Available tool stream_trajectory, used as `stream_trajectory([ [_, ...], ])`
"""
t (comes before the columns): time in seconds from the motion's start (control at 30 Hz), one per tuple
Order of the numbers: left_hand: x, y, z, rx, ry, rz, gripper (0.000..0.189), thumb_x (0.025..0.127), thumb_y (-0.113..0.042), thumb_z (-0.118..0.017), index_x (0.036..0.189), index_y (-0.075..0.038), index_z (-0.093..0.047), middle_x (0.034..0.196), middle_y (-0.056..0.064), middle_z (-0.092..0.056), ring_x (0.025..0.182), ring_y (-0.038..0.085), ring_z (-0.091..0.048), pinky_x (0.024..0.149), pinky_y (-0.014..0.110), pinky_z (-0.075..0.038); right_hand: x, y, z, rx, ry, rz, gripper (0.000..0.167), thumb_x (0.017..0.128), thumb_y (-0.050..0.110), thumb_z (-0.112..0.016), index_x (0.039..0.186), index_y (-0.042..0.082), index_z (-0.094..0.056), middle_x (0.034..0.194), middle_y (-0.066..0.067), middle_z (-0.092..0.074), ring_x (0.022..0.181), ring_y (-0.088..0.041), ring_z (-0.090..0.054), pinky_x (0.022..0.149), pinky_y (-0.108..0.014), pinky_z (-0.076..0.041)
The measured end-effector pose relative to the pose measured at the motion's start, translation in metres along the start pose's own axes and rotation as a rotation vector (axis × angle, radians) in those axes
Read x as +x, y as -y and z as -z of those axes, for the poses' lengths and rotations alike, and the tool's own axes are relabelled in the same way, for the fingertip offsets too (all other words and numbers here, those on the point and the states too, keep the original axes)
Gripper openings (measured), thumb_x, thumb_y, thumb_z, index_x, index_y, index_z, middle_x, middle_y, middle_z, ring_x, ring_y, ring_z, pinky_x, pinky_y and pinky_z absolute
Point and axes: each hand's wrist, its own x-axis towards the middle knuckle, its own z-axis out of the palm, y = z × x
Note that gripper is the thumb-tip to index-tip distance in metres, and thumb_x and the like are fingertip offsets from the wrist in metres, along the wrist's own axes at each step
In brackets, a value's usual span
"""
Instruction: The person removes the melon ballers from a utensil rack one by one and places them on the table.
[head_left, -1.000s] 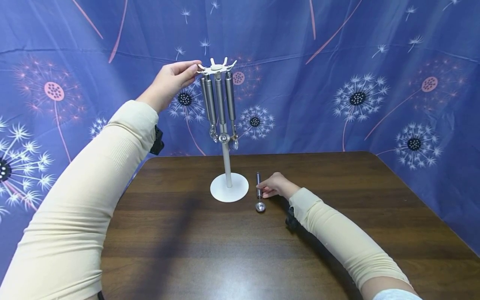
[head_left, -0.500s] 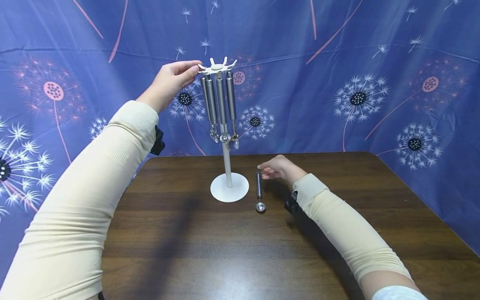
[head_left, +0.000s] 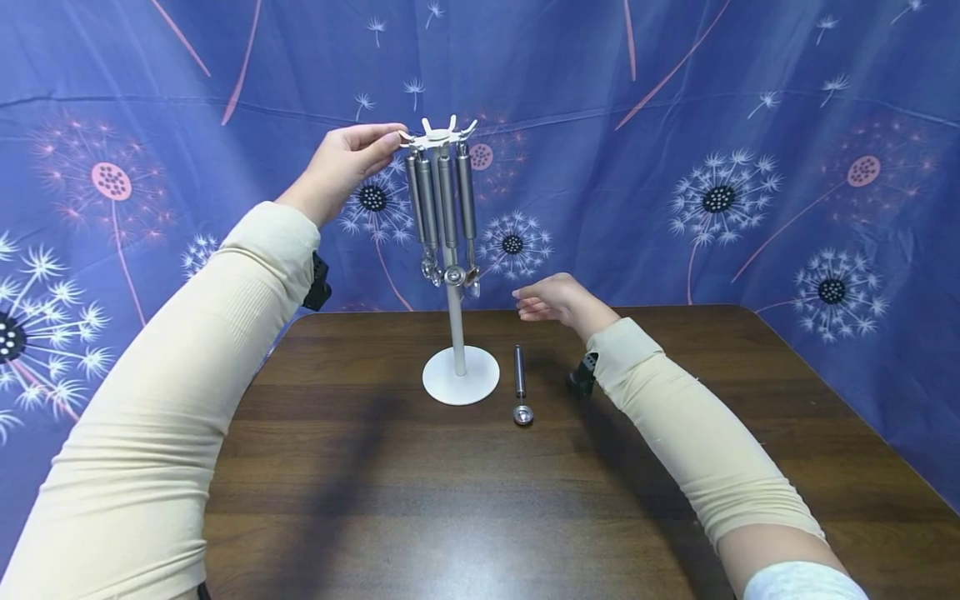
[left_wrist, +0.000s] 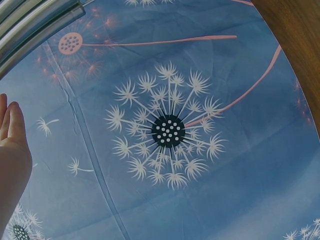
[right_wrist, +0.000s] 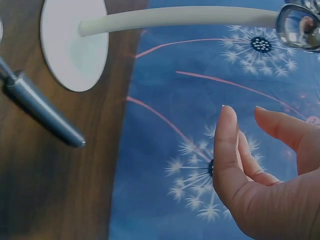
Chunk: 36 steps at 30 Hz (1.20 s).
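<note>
A white utensil stand (head_left: 456, 325) with a round base and a hooked top stands on the table. Several steel-handled utensils (head_left: 447, 196) with small round heads hang from its hooks. My left hand (head_left: 341, 167) pinches the end of one hook at the stand's upper left; in the left wrist view those fingers are mostly cut off. On the table right of the base lies a small metal scoop (head_left: 521, 375), round head towards me. Above and behind its handle my right hand (head_left: 558, 302) hangs in the air, thumb and fingers apart, holding nothing.
The brown wooden table (head_left: 465, 500) ends at a blue dandelion-print curtain (head_left: 615, 183) behind the stand. In the right wrist view the stand's white base (right_wrist: 75, 60) is close to the scoop's handle (right_wrist: 45, 110).
My right hand has let go of the scoop's handle and risen away towards the back of the table. The scoop stays lying there. My left hand keeps its hold on the hook.
</note>
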Motion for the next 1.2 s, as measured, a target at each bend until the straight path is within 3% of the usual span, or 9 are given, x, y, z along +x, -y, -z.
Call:
stream_trajectory([
  [0.23,0.0,-0.001,-0.002,0.032,0.007,-0.004,0.047,0.097,-0.02,-0.059,0.139,-0.001,-0.05,0.147,0.011,-0.048,0.135,0.015,-0.046,0.109,0.019,-0.039,-0.005,0.018,-0.001,0.037,-0.042,0.063,0.042,0.092,0.009,-0.065,0.129,-0.008,-0.054,0.084,-0.01,-0.067,0.065,-0.015,-0.068,0.085,-0.032,-0.059],
  [0.43,0.0,0.0,-0.002,0.023,0.008,-0.005,0.047,0.097,-0.019,-0.058,0.139,0.0,-0.049,0.148,0.012,-0.046,0.136,0.017,-0.045,0.11,0.02,-0.038,-0.008,0.034,-0.006,0.078,-0.011,0.159,0.04,0.095,0.011,-0.062,0.131,-0.005,-0.055,0.089,-0.007,-0.067,0.074,-0.015,-0.068,0.096,-0.037,-0.054],
  [0.7,0.001,-0.001,-0.003,0.06,-0.004,-0.016,0.046,0.097,-0.021,-0.058,0.139,-0.001,-0.051,0.147,0.011,-0.047,0.135,0.016,-0.046,0.109,0.019,-0.039,-0.013,0.054,-0.02,0.139,0.004,0.261,0.038,0.095,0.015,-0.062,0.13,-0.001,-0.056,0.123,-0.021,-0.062,0.098,-0.024,-0.067,0.096,-0.033,-0.054],
  [0.97,-0.001,0.002,-0.004,0.054,-0.011,-0.015,0.048,0.098,-0.022,-0.057,0.14,-0.001,-0.049,0.147,0.012,-0.047,0.135,0.017,-0.046,0.108,0.018,-0.039,-0.009,0.062,-0.033,0.193,0.02,0.291,0.04,0.096,0.014,-0.062,0.132,0.0,-0.055,0.13,-0.02,-0.06,0.115,-0.028,-0.062,0.099,-0.033,-0.052],
  [1.2,-0.003,0.002,-0.005,0.047,0.0,-0.035,0.047,0.098,-0.02,-0.056,0.139,0.001,-0.049,0.147,0.014,-0.046,0.136,0.018,-0.045,0.11,0.021,-0.038,-0.008,0.069,-0.039,0.172,0.055,0.325,0.038,0.097,0.013,-0.059,0.133,0.001,-0.055,0.131,-0.018,-0.059,0.117,-0.028,-0.061,0.103,-0.035,-0.049],
])
